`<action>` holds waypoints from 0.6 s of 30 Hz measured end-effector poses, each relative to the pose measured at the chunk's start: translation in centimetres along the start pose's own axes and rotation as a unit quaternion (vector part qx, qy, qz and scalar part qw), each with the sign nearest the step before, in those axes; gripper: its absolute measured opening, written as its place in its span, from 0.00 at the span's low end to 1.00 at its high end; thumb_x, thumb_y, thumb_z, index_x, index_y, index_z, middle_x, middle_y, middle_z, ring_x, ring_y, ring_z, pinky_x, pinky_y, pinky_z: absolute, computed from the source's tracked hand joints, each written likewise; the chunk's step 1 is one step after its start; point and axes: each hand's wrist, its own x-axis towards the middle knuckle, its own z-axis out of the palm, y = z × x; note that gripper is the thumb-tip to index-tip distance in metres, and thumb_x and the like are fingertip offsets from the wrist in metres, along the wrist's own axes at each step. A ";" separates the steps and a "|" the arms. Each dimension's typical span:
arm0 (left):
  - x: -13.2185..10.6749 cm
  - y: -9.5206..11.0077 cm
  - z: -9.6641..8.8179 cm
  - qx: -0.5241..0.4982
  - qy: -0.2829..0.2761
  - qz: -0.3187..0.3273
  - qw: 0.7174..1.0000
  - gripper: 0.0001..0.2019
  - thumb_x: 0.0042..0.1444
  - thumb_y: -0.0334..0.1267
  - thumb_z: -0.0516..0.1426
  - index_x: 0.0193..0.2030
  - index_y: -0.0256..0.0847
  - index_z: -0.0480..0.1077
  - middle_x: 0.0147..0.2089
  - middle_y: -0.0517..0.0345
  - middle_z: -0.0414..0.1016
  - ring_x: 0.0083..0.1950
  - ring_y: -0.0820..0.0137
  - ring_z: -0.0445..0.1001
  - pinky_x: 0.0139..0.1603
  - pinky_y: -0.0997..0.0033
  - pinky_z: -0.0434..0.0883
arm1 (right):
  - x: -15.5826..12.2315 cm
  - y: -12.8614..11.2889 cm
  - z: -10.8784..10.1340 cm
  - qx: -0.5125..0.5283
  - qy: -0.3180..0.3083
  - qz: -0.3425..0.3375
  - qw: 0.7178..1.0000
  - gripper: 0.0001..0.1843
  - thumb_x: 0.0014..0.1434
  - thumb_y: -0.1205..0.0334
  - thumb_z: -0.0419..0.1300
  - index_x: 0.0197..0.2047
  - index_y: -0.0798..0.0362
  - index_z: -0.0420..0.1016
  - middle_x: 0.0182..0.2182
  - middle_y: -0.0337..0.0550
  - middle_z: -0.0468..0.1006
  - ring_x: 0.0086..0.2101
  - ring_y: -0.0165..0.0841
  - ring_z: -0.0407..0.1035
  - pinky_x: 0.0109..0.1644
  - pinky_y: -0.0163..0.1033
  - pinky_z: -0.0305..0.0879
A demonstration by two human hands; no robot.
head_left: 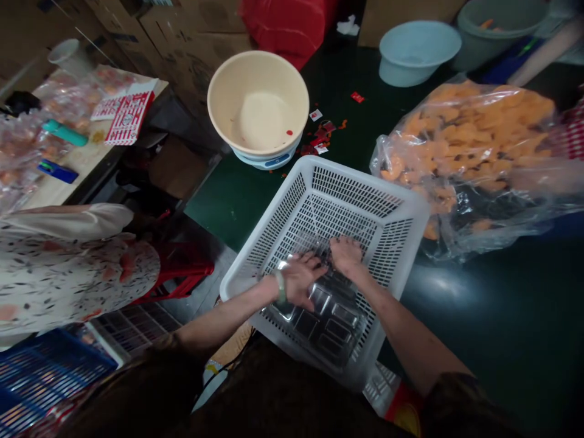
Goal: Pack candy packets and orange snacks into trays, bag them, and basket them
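A white plastic basket [413,240] with slotted walls stands before me, with clear plastic trays [335,319] divided into compartments lying inside it. My left hand [298,280], a pale bangle on its wrist, rests on the trays at the left side with its fingers spread. Deeper in the basket, my right hand [347,255] has its fingers curled downward by the far edge of the trays. Its fingertips are hidden, and what they grip cannot be made out.
Behind the basket, a cream basin [258,100] sits on a scale [269,160]. Small red packets [322,137] lie beside it on the dark green table [493,316]. At right is a clear bag of orange pieces [483,134]. A person in a patterned garment [77,267] is at left.
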 end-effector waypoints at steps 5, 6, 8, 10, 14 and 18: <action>3.4 -0.3 -0.2 0.002 -0.083 0.007 0.997 0.44 0.26 0.56 0.67 0.53 0.39 0.67 0.51 0.39 0.71 0.53 0.45 0.65 0.56 0.43 0.55 | 0.3 1.8 -1.6 0.069 -0.067 -0.076 0.992 0.07 0.46 0.61 0.63 0.28 0.54 0.70 0.30 0.42 0.75 0.36 0.36 0.69 0.40 0.38 0.62; 3.5 -0.3 -0.2 0.008 -0.084 0.004 0.996 0.42 0.25 0.57 0.67 0.51 0.40 0.68 0.50 0.40 0.71 0.53 0.45 0.65 0.55 0.42 0.55 | 0.3 2.4 -2.5 0.086 -0.073 -0.091 0.989 0.06 0.48 0.61 0.61 0.26 0.53 0.68 0.26 0.38 0.74 0.33 0.32 0.69 0.37 0.35 0.62; 3.5 -0.3 -0.1 0.028 -0.079 -0.002 0.996 0.42 0.26 0.58 0.66 0.51 0.40 0.68 0.50 0.40 0.71 0.52 0.47 0.65 0.54 0.42 0.55 | 0.3 3.5 -4.9 0.147 -0.049 -0.101 0.983 0.08 0.51 0.61 0.57 0.24 0.52 0.64 0.22 0.33 0.71 0.27 0.28 0.67 0.31 0.32 0.61; 3.4 0.0 0.0 0.049 -0.083 -0.011 0.995 0.42 0.27 0.58 0.66 0.51 0.38 0.67 0.50 0.39 0.71 0.52 0.48 0.65 0.53 0.43 0.57 | 0.0 4.6 -7.5 0.266 0.015 -0.083 0.960 0.09 0.50 0.61 0.58 0.23 0.52 0.61 0.19 0.33 0.71 0.23 0.27 0.66 0.25 0.31 0.58; 3.5 0.5 -0.2 0.062 -0.102 -0.017 0.993 0.43 0.25 0.59 0.67 0.50 0.37 0.68 0.51 0.39 0.70 0.52 0.49 0.65 0.53 0.45 0.59 | -2.1 6.8 -11.9 0.513 0.101 -0.061 0.850 0.12 0.43 0.60 0.65 0.27 0.52 0.65 0.18 0.35 0.73 0.19 0.27 0.65 0.19 0.30 0.53; 1.6 -0.8 -0.8 -0.051 0.001 -0.003 0.999 0.43 0.29 0.56 0.67 0.53 0.38 0.66 0.55 0.40 0.68 0.57 0.46 0.62 0.56 0.41 0.55 | -5.5 7.9 -12.8 0.599 0.081 -0.071 0.794 0.16 0.42 0.58 0.66 0.34 0.54 0.70 0.20 0.37 0.75 0.19 0.27 0.66 0.19 0.30 0.56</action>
